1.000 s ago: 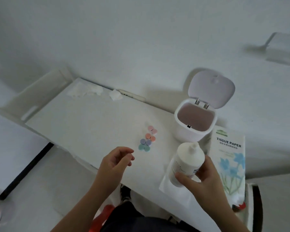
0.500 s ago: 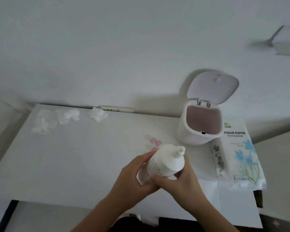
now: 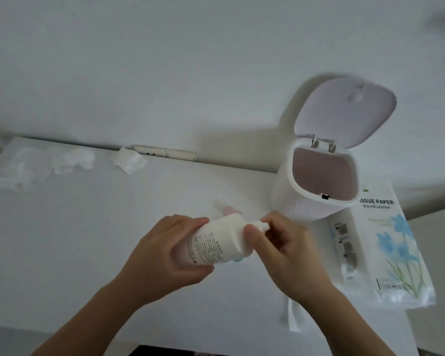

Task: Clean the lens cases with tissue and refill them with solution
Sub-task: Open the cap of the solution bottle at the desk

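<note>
A white solution bottle [image 3: 217, 242] lies tilted over the white table [image 3: 75, 227], its nozzle pointing right. My left hand [image 3: 165, 255] grips the bottle's body. My right hand [image 3: 283, 250] pinches the small cap at the nozzle between thumb and fingers. The coloured lens cases are mostly hidden behind the bottle; a pink one [image 3: 228, 209] shows above it and a pale blue edge [image 3: 238, 260] peeks out below.
A small white bin [image 3: 288, 199] with its lid up stands at the right. A tissue paper pack [image 3: 385, 242] lies beside it. Crumpled tissues [image 3: 72, 159] and a folded one [image 3: 129, 160] lie at the table's back left. A flat tissue [image 3: 293, 314] hangs over the front edge.
The bottle passed from my right hand to my left hand, which now grips its body. My right hand moved up to the nozzle cap. The view has closed in on the table.
</note>
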